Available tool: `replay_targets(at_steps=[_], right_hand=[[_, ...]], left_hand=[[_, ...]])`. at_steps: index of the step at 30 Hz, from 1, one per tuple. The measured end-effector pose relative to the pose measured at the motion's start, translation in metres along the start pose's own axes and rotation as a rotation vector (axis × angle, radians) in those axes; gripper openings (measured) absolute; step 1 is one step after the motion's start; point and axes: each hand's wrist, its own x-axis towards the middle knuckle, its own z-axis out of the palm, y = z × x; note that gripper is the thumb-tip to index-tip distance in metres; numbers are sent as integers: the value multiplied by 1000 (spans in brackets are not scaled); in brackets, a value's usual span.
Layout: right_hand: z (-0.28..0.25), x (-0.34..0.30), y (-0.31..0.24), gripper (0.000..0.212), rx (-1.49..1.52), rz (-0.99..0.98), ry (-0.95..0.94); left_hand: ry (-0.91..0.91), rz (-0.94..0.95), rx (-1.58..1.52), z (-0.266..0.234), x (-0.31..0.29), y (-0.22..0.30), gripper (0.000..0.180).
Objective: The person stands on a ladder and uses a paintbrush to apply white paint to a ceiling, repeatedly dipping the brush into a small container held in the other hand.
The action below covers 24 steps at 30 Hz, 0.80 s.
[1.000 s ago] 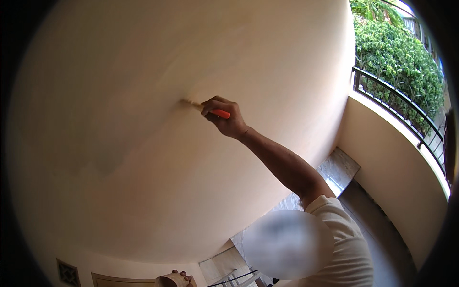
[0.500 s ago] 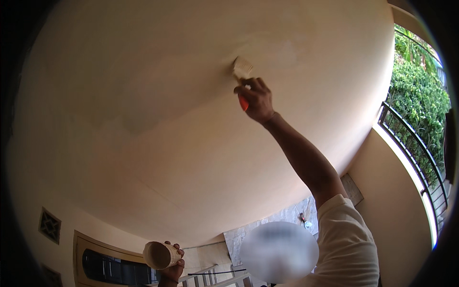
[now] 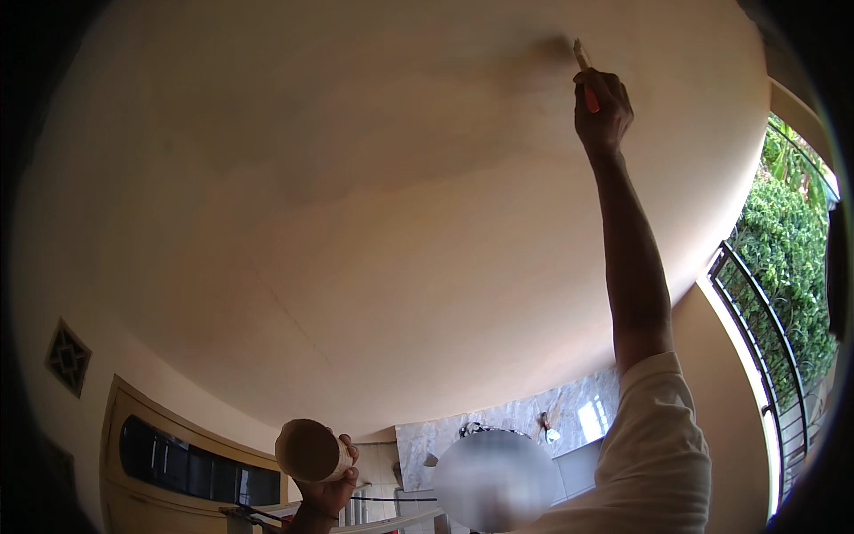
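High up at the right, my right hand (image 3: 607,114) is closed round the red handle of a paintbrush (image 3: 582,57). The pale bristle end is at the broad cream painted surface (image 3: 382,249), with a dark shadow just left of it. Damp-looking, darker patches spread across the surface to the left. At the lower left, my left hand (image 3: 333,495) grips an open, round, cream-coloured tub (image 3: 302,452) by its side. The tub's mouth is turned partly toward the view, and its contents cannot be made out.
Below is part of a metal ladder (image 3: 409,523) over grey marbled tiles (image 3: 418,436). A framed door (image 3: 116,472) with dark glass and a square wall vent (image 3: 68,358) are at the left. A dark railing (image 3: 772,325) borders green plants (image 3: 787,240) at the right.
My right hand has swept the paintbrush up and to the right along the surface, and the brush now shows edge-on. My left hand and the tub sit slightly further right in view.
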Motion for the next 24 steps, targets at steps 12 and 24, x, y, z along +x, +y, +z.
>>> replay_targets(at_steps=[12,24], right_hand=[[-7,-70,-50,9,835,562,-366],[34,-93,-173,25,475,-88,-286]], left_hand=[[-10,-44,-70,2,-8,4,62],[39,-77,-52,20,0,-3,58]])
